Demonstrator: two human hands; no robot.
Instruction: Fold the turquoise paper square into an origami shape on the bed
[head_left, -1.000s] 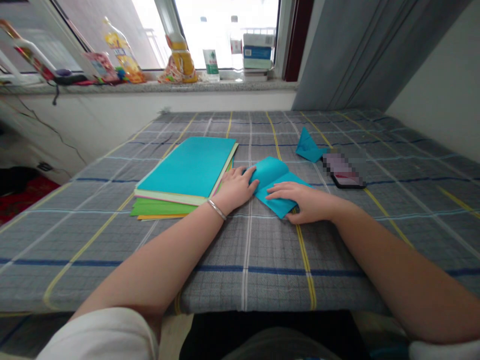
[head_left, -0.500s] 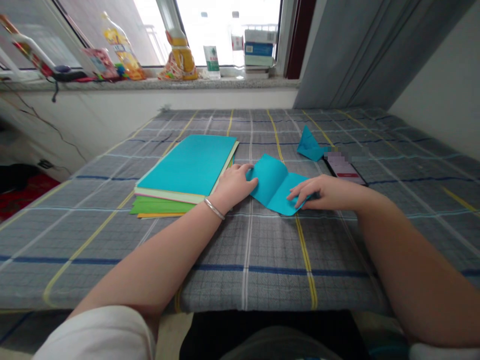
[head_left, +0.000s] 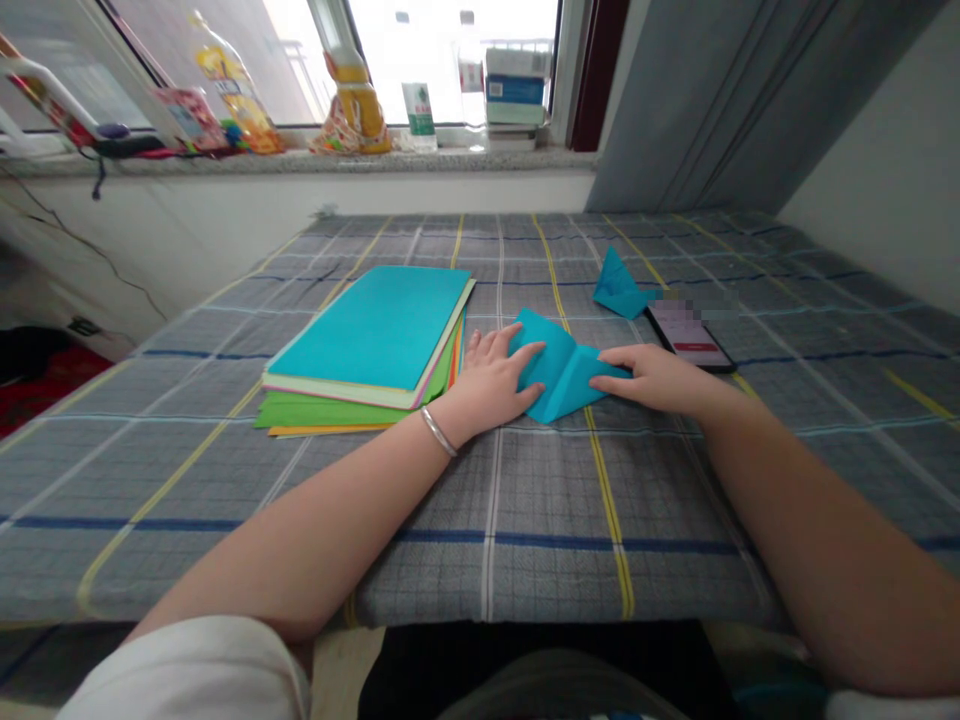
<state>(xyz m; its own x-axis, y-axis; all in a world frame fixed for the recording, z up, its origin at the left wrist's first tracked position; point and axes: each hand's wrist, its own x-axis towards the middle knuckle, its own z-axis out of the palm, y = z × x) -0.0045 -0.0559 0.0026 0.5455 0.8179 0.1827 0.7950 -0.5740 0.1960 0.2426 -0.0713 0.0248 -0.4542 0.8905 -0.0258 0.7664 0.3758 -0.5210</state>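
Note:
A blue sheet of paper (head_left: pixel 556 372) with a crease down its middle lies on the checked cloth in front of me. My left hand (head_left: pixel 499 385) rests on its left part, fingers spread and pressing lightly. At the opposite side, my right hand (head_left: pixel 656 378) pinches the sheet's right corner between thumb and fingers. The paper's right part now looks narrower, with its lower edge turned in. Left of my left hand sits a stack of coloured paper (head_left: pixel 371 325), blue on top with green and orange sheets beneath.
A folded blue paper piece (head_left: pixel 619 288) stands beyond my right hand, beside a phone (head_left: pixel 691 338) with a lit screen. Bottles, including a yellow-labelled bottle (head_left: pixel 238 95), and stacked boxes (head_left: pixel 514 90) line the windowsill (head_left: pixel 450 162). A grey curtain (head_left: pixel 697 110) hangs at the right.
My left hand has slid right, farther onto the sheet, with its fingers spread. My right hand has gone slightly up and now pinches the right corner; the lower right edge has folded inward.

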